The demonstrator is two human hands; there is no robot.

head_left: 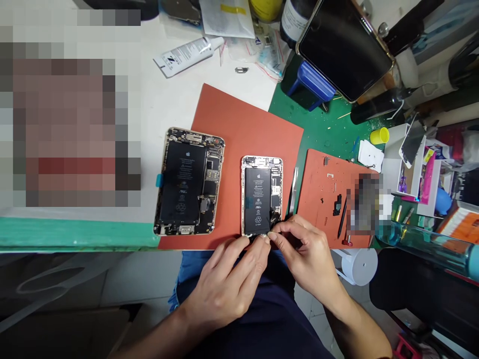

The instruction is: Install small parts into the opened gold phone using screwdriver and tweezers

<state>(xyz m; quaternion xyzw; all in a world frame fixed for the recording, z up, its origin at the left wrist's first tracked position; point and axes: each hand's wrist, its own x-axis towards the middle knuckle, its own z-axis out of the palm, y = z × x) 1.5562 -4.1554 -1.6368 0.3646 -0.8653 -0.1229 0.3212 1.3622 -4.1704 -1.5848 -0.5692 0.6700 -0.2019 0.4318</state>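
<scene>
A small opened phone point(257, 199), its battery and circuit board bare, lies on the orange mat point(232, 149) near the front edge. My left hand point(234, 274) holds its bottom edge, fingers bent over the lower left and middle. At the lower right corner my right hand point(309, 254) has thumb and forefinger pinched together; whatever is between the tips is too small or hidden to name. To the left rests a larger opened phone point(183, 182), also with a black battery and a bit of blue tape point(159, 180) on its side. Tweezers point(294, 187) lie right of the small phone.
On the right, a second orange mat point(318, 199) carries small loose parts and a thin black tool point(342, 218). A dark-screened phone point(346, 47) stands at the back by a blue holder point(311, 85). A white tube point(187, 56) lies back left; a blue-green cylinder point(430, 244) is right.
</scene>
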